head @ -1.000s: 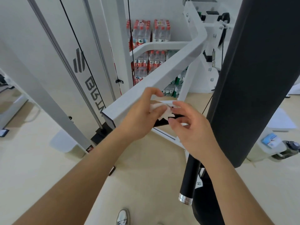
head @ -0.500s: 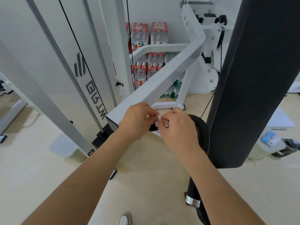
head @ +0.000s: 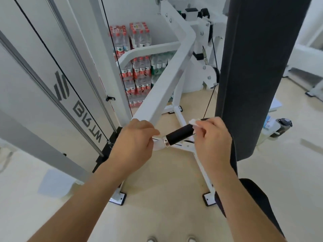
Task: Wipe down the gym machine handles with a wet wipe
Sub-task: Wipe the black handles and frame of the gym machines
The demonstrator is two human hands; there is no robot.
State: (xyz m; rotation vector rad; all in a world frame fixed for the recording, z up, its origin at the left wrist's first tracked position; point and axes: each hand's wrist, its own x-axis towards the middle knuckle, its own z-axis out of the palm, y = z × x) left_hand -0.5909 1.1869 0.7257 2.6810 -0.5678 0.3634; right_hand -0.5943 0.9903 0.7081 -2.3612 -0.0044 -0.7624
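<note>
Currently | step: wipe pass on one handle | left hand (head: 134, 142) curled round white bracket (head: 157, 146) at 8 o'clock end of black handle grip (head: 180, 134) | right hand (head: 212, 137) pinches wet wipe (head: 193, 123) against the grip's 2 o'clock end | wiped area: cannot tell | judged remaining: grip length toward chrome collar (head: 166, 140), other handles

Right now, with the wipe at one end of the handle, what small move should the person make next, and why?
Probably draw the right hand and its wet wipe along the black grip toward the chrome collar. The wipe is pinched at the grip's far end, the rest of the grip shows bare, and the left hand holds the white bracket beside the collar.
</note>
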